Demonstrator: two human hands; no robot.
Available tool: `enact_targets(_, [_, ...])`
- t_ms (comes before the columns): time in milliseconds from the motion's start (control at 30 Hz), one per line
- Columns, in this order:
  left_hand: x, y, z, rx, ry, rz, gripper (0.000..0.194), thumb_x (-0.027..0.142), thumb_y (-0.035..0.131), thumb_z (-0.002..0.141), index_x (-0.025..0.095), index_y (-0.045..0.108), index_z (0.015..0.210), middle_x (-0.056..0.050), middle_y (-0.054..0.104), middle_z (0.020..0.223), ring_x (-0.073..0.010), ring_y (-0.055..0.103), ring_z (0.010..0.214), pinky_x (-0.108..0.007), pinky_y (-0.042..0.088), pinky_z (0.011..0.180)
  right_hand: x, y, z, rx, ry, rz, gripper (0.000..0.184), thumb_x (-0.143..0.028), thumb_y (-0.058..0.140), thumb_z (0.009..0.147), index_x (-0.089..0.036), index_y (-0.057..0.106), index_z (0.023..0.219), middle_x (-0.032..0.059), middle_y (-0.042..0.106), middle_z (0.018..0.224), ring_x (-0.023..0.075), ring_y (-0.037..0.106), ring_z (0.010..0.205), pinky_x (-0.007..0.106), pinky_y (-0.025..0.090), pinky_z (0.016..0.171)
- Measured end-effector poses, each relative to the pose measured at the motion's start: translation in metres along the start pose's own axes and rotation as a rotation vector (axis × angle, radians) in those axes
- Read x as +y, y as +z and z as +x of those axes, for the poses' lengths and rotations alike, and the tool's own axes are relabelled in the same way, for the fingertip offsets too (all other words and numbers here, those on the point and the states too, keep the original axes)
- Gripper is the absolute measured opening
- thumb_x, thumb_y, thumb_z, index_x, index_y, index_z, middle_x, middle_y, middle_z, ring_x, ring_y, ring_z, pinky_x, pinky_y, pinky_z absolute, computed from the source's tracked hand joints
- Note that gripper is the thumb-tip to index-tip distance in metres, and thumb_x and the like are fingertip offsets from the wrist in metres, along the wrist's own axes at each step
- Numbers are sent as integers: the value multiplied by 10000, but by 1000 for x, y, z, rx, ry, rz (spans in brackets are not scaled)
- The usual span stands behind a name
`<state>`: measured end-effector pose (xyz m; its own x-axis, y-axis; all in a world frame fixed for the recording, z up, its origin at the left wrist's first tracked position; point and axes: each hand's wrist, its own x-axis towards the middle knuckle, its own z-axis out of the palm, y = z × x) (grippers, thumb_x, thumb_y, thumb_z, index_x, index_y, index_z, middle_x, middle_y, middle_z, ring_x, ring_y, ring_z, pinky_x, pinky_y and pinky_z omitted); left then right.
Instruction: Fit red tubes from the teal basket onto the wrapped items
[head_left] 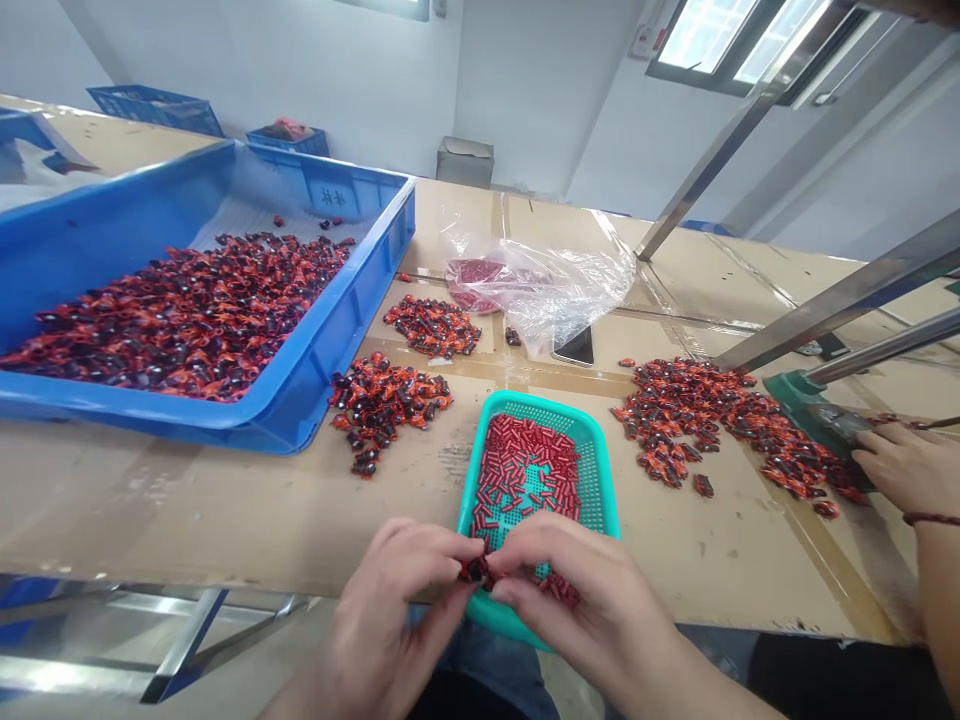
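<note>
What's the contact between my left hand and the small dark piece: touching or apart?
Touching. The head view shows the left hand with its thumb and forefinger closed around the small dark piece, no gap visible.

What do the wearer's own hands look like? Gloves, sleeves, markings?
Left hand and right hand both bare: no gloves, and no rings, cables or markings that I can see. The visible part of the right forearm has no sleeve, watch or band. Anything further up either arm is out of frame.
</note>
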<state>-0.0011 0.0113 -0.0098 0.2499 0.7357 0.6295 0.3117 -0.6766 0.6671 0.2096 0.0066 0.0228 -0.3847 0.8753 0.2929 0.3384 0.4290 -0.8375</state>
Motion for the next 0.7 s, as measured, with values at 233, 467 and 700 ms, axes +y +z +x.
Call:
enact_targets(233, [12, -1, -2, -24, 20, 12, 289, 3, 596, 952, 275, 533, 1030, -17, 838, 982, -155, 790, 803, -326, 622, 760, 0, 6, 1, 37, -76, 57, 115, -320, 700, 1006, -225, 697, 940, 28, 758, 857, 150, 720, 758, 249, 596, 667])
enact_targets(467, [24, 5, -1, 40, -28, 14, 377, 144, 480, 1081, 257, 362, 741, 31, 835, 874, -138, 752, 698, -332, 614, 671, -1, 11, -1, 56, 63, 289, 216, -392, 796, 924, -226, 717, 810, 7, 709, 803, 136, 679, 711, 240, 560, 643])
enact_targets(700, [30, 6, -9, 51, -80, -19, 187, 151, 587, 1046, 296, 602, 929, 26, 836, 916, -143, 773, 691, -352, 648, 744, -9, 9, -8, 32, 333, 555, 317, -492, 856, 839, -248, 657, 885, -7, 632, 857, 146, 623, 795, 256, 536, 729])
